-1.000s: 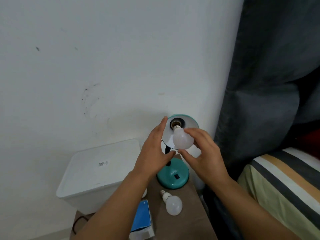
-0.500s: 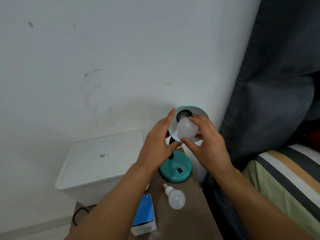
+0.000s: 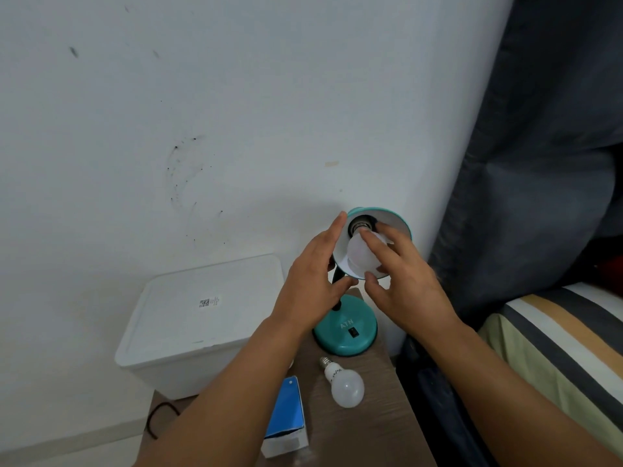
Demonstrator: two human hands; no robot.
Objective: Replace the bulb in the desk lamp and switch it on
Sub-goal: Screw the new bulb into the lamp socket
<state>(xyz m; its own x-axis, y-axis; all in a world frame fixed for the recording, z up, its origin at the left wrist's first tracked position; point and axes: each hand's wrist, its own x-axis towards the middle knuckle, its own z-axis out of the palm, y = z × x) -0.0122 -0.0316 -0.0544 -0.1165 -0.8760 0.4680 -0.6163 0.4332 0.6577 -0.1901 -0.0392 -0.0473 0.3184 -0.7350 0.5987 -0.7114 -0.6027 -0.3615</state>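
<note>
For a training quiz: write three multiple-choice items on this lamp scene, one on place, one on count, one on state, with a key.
1. Where does the loose bulb lie?
A. on the table, in front of the lamp base
B. on the white bin
C. on the bed

2. How many bulbs show?
A. one
B. two
C. three

3. What does the right hand do?
A. presses the switch
B. hangs free
C. holds the bulb at the socket

Key:
1 A, it lies on the table just before the base.
2 B, one on the table, one in the shade.
3 C, its grip is round the socket bulb; the left hand steadies the shade.
</note>
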